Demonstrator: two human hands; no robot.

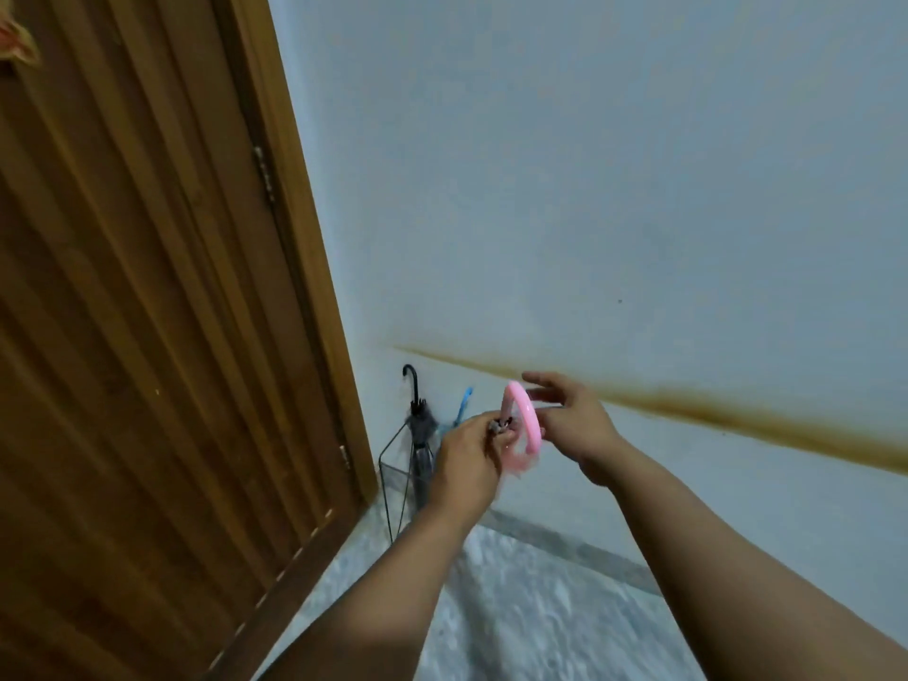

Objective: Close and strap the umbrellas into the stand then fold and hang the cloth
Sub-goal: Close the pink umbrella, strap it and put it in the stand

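Both hands meet mid-frame in front of the wall, bare forearms running in from the bottom edge. Left hand is closed, pinching something small and dark at its fingertips, touching the pink handle; too blurred to say what it is, maybe a strap. Right hand sits just right of the pink handle, fingers spread and loose, apart, not clearly gripping; contact with the handle is hard to tell. The pink handle is a curved loop, with pink fabric blurred just below it; the rest of that umbrella is hidden behind the left hand and wrist.

Far behind the hands, in the corner by the door, stands a wire stand. A grey umbrella with a black hook handle is upright in it, closed. A blue handle pokes up just right of it; its lower part is hidden by the left hand. Stand base is partly cut by the left arm.

A brown stain streaks across the wall. Speckled floor near. A pinkish cloth is cut off at the top left edge, on the door.
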